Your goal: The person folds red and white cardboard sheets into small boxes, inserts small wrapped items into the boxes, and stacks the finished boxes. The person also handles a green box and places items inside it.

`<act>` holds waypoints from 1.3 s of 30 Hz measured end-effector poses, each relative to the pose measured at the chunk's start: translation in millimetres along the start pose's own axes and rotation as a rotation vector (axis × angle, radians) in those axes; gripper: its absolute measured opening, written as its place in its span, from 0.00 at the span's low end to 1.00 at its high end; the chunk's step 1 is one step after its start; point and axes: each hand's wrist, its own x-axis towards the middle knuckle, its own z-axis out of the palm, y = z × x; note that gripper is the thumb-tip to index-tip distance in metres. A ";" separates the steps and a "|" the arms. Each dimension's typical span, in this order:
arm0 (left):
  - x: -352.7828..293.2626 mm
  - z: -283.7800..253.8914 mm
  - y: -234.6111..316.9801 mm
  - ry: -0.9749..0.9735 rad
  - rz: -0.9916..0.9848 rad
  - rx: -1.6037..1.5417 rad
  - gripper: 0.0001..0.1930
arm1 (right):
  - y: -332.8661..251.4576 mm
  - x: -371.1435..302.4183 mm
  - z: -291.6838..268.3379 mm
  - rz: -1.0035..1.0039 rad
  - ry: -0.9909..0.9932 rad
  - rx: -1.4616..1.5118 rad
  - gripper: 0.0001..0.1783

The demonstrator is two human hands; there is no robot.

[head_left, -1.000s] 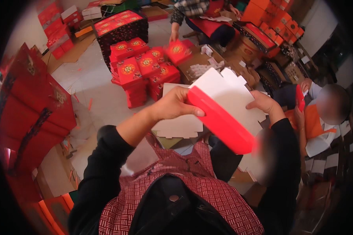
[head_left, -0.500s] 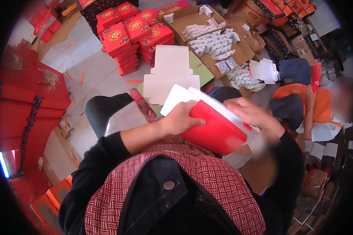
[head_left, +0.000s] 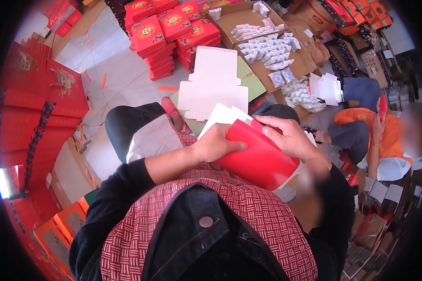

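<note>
A red carton (head_left: 258,157), white on its inner side and partly folded, is held tilted above my lap. My left hand (head_left: 213,143) grips its left side, with the thumb lying across the red face. On its upper right part is my right hand (head_left: 288,136), thumb bent against the red card and fingers stretched along the top edge. White flaps (head_left: 220,114) stick out beyond the left hand. Just past the carton, a flat white box blank (head_left: 215,96) lies over a green box (head_left: 249,79). The carton's underside is hidden.
Red gift boxes (head_left: 176,25) stand in stacks at the far middle. Cardboard trays (head_left: 286,25) hold several white wrapped packets (head_left: 267,51). At the right sits a person in an orange top (head_left: 389,136) with a red item. Large red cartons (head_left: 28,117) line the left.
My right hand has shifted from the carton's right edge up and left onto its top edge. A red flap there now lies folded inward. My left hand keeps its grip; the view has shifted slightly.
</note>
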 end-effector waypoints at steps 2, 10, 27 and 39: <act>-0.6 -1.7 -5.0 -0.001 0.004 -0.065 0.16 | -7.9 0.6 2.0 -0.009 0.006 0.005 0.18; -13.4 -1.2 0.9 0.095 0.146 0.049 0.26 | -10.9 -2.3 7.5 0.103 -0.009 0.002 0.17; -13.9 -1.6 -9.1 0.144 0.166 0.095 0.23 | -17.9 -2.8 19.5 0.005 0.086 -0.104 0.16; -13.6 -2.8 -16.0 0.174 0.010 -0.212 0.19 | -30.2 -3.6 31.4 0.043 0.102 -0.145 0.15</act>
